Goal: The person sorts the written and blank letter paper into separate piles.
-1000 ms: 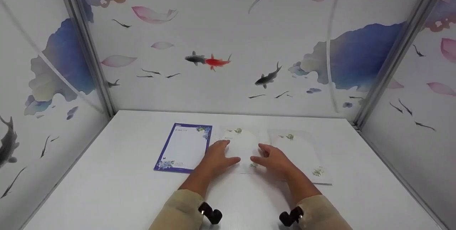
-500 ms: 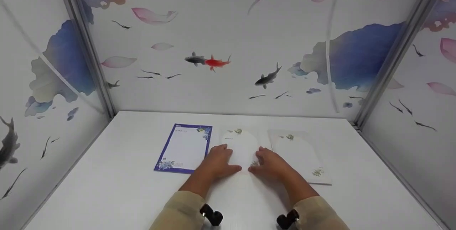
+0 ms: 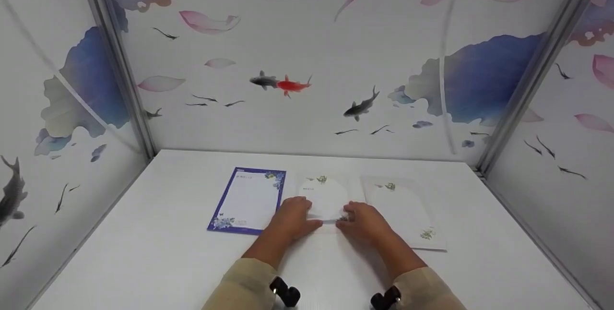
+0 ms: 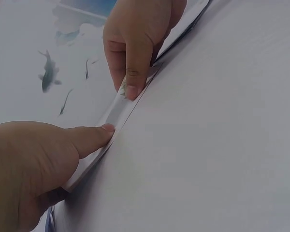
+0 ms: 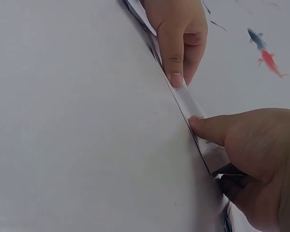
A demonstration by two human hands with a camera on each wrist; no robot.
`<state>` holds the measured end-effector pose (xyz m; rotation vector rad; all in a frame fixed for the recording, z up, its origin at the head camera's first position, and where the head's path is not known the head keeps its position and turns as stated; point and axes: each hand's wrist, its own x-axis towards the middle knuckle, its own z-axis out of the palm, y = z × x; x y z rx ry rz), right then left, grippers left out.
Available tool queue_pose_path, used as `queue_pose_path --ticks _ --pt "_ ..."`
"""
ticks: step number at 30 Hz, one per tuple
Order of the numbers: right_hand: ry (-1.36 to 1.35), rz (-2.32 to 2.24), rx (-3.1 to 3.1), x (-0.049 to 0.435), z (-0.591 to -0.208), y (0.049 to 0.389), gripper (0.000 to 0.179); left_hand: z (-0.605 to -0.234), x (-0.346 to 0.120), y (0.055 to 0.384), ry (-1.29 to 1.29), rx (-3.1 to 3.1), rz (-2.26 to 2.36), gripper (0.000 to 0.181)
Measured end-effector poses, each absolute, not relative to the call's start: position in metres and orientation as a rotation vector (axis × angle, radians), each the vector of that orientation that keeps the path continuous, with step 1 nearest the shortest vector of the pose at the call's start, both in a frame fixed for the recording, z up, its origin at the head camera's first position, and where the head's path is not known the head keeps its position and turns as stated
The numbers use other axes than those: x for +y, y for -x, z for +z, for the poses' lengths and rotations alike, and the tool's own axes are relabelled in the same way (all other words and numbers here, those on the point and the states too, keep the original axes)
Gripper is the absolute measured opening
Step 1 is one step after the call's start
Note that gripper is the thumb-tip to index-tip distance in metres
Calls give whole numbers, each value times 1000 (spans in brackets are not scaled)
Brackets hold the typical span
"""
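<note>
The middle floral notepad lies between my two hands, white with green sprigs. My left hand pinches its near edge on the left, thumb on the upper side. On the right part of that edge, my right hand pinches in the same way. Between the thumbs the near edge shows as a narrow raised strip, bent up in the head view. In the right wrist view both thumbs press along this strip. The other fingers are partly hidden behind the paper.
A blue-bordered notepad lies to the left, partly behind my left forearm. Another floral notepad lies on the right by my right wrist. All are on the white table, enclosed by printed panels.
Both hands have come down and slightly nearer me onto the middle notepad's near edge. They now pinch that edge, and it has risen into a visible strip.
</note>
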<state>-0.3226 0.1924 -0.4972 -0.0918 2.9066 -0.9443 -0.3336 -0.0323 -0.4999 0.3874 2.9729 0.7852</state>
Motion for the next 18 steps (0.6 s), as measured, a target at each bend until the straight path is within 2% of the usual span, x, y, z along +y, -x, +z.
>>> queue_pose_path --ticks 10,18 --pt "56 -1108 2936 189 -499 324 52 -502 -31 331 -296 2953 972 67" --pt "-175 -1464 2817 190 -497 331 63 -500 -27 336 -165 2984 1105 75"
